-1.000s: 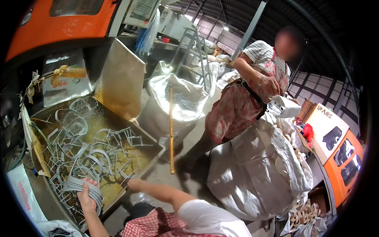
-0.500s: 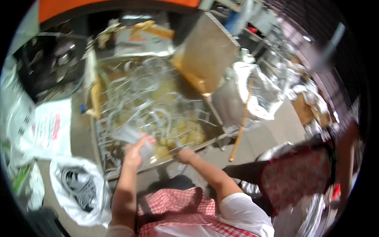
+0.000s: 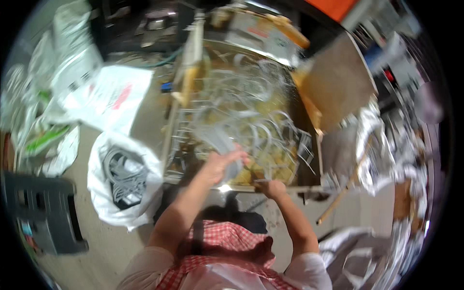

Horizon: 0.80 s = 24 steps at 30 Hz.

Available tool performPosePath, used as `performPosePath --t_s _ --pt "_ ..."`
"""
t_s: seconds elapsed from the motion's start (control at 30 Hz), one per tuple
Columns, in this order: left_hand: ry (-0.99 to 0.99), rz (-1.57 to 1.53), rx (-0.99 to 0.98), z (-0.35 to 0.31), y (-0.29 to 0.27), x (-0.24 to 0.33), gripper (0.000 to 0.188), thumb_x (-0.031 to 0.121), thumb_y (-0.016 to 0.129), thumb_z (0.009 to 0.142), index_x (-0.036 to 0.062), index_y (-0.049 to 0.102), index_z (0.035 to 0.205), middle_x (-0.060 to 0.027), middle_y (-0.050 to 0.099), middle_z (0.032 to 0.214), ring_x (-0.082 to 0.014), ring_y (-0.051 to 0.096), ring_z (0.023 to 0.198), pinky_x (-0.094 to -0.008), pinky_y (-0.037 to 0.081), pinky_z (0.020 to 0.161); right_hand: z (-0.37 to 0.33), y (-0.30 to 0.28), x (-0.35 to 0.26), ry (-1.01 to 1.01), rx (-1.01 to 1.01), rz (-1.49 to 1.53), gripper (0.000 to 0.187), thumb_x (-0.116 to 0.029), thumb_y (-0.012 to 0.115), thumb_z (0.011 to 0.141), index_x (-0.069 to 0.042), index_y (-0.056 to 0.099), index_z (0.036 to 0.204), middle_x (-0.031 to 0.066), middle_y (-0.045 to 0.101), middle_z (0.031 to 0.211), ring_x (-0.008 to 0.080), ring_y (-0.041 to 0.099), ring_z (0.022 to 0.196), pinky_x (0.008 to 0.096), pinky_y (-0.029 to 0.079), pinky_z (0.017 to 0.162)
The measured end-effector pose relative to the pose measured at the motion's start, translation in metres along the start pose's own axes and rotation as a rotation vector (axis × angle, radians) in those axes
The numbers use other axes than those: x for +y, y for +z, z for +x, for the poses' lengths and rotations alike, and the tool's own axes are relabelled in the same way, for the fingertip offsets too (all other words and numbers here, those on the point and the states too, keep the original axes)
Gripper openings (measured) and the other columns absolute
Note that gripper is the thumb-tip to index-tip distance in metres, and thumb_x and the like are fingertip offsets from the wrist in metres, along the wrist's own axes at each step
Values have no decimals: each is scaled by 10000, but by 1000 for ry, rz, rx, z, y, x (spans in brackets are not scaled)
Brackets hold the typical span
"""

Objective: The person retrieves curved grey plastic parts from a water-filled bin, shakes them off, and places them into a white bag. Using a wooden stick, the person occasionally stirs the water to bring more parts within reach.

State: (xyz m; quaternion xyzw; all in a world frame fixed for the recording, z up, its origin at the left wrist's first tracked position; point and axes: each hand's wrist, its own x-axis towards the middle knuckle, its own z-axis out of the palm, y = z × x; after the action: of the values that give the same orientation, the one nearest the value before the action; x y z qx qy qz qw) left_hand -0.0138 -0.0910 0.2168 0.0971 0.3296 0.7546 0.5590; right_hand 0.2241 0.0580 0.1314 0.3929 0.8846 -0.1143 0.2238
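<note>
My left hand [image 3: 221,166] is closed around a pale, translucent flat plastic piece [image 3: 216,137], held tilted above the near part of a wide shallow box [image 3: 246,188]. Inside that box lies a tangle of thin, pale looped plastic strips [image 3: 263,130] over a yellowish bottom. At the near rim, my right hand [image 3: 271,188] is closed in a fist beside the piece. Something thin and narrow juts from its fingers toward the left hand; blur hides what it is.
A white sack [image 3: 145,193] of grey looped parts stands left of the box. Further left are a dark plastic stool [image 3: 46,212] and white printed bags [image 3: 118,99]. A brown board [image 3: 336,82] leans at the box's right, near a wooden stick [image 3: 338,200] and a silvery bag [image 3: 369,150].
The view has swung left, so the box sits further right and the stool shows. A red-patterned cloth and another arm at right have left the picture. Both hands keep their holds.
</note>
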Motion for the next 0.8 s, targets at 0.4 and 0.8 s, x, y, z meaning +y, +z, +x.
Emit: performPosePath --t_s 0.4,0.8 --pt "144 -211 -176 4 25 -35 183 114 655 778 -5 524 826 -81 573 661 -164 592 584 -278 488 541 108 16 51 -86 612 349 274 -143 557 791 34 608 993 168 636 894 235 598 827 307 457 745" --pt "254 -69 -104 32 -4 -57 212 166 599 816 -3 519 917 -87 573 791 -170 573 702 -292 464 633 183 -34 14 -169 566 275 272 -155 551 790 31 601 982 176 621 902 254 582 835 328 449 755"
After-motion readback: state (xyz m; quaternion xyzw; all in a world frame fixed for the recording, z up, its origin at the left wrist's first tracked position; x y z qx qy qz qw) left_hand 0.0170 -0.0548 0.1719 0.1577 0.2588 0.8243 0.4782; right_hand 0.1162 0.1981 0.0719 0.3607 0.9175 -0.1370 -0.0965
